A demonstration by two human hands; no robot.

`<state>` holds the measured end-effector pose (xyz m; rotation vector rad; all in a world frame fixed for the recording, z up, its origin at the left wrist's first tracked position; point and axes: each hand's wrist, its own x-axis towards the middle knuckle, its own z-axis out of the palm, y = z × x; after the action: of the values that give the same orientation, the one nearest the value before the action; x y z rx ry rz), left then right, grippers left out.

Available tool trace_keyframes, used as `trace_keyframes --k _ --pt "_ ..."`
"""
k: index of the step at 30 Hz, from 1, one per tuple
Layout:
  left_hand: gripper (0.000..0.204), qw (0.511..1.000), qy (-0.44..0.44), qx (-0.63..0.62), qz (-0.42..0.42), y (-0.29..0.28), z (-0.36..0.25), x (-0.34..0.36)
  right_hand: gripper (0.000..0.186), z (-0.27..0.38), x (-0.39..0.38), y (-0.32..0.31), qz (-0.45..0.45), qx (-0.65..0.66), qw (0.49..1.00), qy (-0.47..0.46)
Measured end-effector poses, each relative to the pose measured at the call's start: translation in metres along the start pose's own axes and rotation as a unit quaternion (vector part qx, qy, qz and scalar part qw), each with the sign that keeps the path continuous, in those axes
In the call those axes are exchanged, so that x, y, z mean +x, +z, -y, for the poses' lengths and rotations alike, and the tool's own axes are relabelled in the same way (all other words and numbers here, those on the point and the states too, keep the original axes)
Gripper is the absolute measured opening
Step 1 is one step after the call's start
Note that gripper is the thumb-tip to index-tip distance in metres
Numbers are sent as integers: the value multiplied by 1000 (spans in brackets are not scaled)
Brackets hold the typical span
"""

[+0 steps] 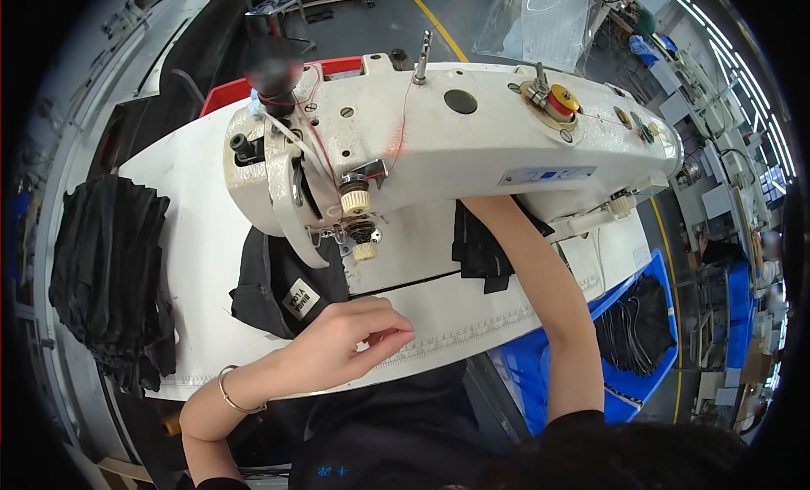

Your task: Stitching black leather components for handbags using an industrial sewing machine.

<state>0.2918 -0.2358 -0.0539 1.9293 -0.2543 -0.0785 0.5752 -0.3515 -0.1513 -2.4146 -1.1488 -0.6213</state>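
Note:
My left hand (342,342) is over the front of the white sewing table (472,317), thumb and fingertips pinched together. Anything between them is too small to make out. Beside its knuckles, a black cloth piece (261,288) with a white label (299,298) lies partly beneath the needle area of a white sewing machine (447,136). My right forearm (544,296) reaches under the machine's arm. That hand's fingers are hidden behind the machine, next to folded black cloth pieces (481,250).
A thick stack of black cloth (110,271) lies at the table's left end. Blue bins (650,389), one holding black pieces, stand at the right, below the table edge. Red thread runs over the machine, with a red-and-yellow bobbin (561,100) on top. A red bin (228,94) is behind it.

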Motion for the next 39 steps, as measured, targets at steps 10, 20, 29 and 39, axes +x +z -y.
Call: trace_keyframes --k 10,20,29,39 --pt "26 966 -107 146 -185 46 81 141 16 -17 -6 -7 -4 60 998 33" --pt "22 917 69 279 -277 29 152 196 18 -19 -25 -6 0 115 992 48" --pt "21 878 72 361 -305 27 156 204 35 32 -45 -106 221 -69 973 8" --pt "20 934 45 250 -250 42 64 159 46 71 -113 -240 395 521 643 399"
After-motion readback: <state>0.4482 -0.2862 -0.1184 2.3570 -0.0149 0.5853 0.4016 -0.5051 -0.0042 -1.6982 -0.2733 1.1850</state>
